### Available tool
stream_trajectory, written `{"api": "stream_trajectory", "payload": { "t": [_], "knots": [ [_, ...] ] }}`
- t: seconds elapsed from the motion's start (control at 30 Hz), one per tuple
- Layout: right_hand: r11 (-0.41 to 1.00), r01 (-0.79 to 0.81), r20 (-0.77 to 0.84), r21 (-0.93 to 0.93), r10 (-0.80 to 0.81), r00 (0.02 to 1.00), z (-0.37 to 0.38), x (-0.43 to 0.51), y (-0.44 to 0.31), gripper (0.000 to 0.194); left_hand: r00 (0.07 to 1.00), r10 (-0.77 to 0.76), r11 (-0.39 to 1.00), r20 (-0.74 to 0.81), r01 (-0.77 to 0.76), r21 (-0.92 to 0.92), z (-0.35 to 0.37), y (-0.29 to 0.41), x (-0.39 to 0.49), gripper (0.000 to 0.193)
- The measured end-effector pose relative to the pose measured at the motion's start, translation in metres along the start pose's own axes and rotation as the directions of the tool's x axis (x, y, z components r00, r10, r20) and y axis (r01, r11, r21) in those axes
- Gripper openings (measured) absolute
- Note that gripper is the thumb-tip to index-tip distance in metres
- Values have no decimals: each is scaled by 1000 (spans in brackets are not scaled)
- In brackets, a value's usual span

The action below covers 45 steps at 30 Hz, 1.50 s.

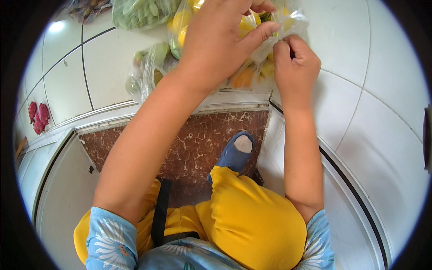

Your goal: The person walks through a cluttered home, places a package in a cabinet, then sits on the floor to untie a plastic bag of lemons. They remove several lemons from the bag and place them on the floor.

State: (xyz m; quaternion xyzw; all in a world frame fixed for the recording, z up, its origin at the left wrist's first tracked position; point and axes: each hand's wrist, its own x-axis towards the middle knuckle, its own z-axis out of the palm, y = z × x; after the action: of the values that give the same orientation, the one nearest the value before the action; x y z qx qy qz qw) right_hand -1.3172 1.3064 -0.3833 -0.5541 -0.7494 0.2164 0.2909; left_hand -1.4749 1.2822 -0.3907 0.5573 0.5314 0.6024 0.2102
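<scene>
My right hand (297,64) is curled into a fist, pinching the gathered film of a clear plastic bag (293,25). Yellow produce (249,25) shows through the plastic, with something orange (243,77) lower down. Over the left part of this bag reaches my left hand (219,40), its thumb spread away from the bent fingers. I see nothing held between them, though the top edge cuts off part of that hand. Beside its wrist rests a clear bag of green, roundish produce (135,82). Another clear bag with yellow fruit (182,22) is partly hidden behind the hand.
A bag of green vegetables (145,13) lies at the top, near a bag with dark contents (89,8). Several dragon fruits (38,116) sit far left on the tiled surface (104,67). Below is a recess with a brown marbled floor (199,138); its raised rim (236,98) borders the tiles.
</scene>
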Motion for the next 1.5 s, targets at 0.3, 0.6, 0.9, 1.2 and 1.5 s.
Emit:
{"api": "stream_trajectory", "payload": {
  "t": [0.3, 0.6, 0.9, 1.2, 1.5],
  "knots": [
    [953, -152, 189, 261, 104, 976, -11, -9, -3, 13, 819, 283, 903, 500, -403, 149, -17, -13, 18, 19],
    [914, -179, 171, 365, 123, 977, -10, -6, -8, 16, 756, 256, 916, 603, -390, 99, -24, -22, 24, 19],
    [888, -249, 200, 386, 183, 963, -14, -4, -8, 16, 708, 341, 893, 619, -450, 23, -20, -26, 35, 23],
    [869, -297, 188, 396, 239, 953, -12, 0, -15, 14, 712, 363, 883, 600, -468, 21, -15, -32, 41, 30],
    [802, -423, 238, 422, 352, 905, -17, 1, -21, 14, 717, 366, 897, 593, -442, -19, -12, -34, 43, 34]
  ]
}}
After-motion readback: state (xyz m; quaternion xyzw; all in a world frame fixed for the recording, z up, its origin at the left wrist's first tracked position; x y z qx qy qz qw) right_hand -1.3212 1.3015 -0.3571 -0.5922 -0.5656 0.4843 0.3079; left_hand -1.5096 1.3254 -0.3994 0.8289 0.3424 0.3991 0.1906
